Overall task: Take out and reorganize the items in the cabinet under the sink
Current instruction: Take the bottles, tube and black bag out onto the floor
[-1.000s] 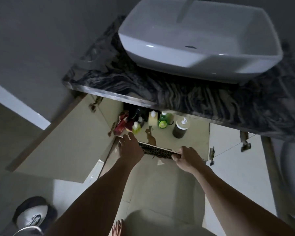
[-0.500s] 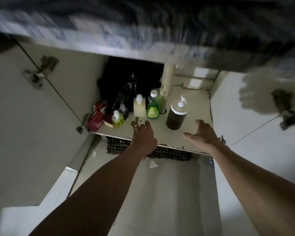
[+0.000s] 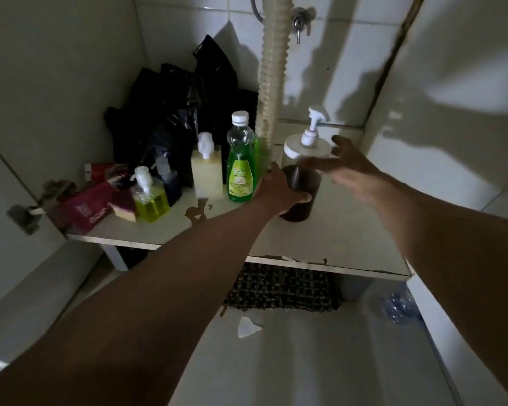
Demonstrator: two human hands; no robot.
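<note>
On the cabinet shelf (image 3: 349, 247) stands a dark brown pump jar (image 3: 304, 183) with a white lid and pump. My left hand (image 3: 279, 190) wraps around its left side. My right hand (image 3: 343, 165), blurred, with fingers spread, is at the jar's right side near the lid. To the left stand a green dish-soap bottle (image 3: 240, 174), a pale yellow pump bottle (image 3: 206, 171), a dark blue pump bottle (image 3: 167, 178), a yellow-green pump bottle (image 3: 150, 197), a sponge (image 3: 123, 208) and a maroon box (image 3: 84, 208).
Black plastic bags (image 3: 188, 112) fill the back left corner. A ribbed drain hose (image 3: 272, 68) hangs down behind the green bottle. A woven mat (image 3: 282, 288) and a clear plastic bottle (image 3: 399, 303) lie under the shelf. Open cabinet doors flank both sides.
The view has dropped and moved in close to the cabinet. Both hands left the shelf's front edge and reached in to the brown pump jar, the left hand closing on it.
</note>
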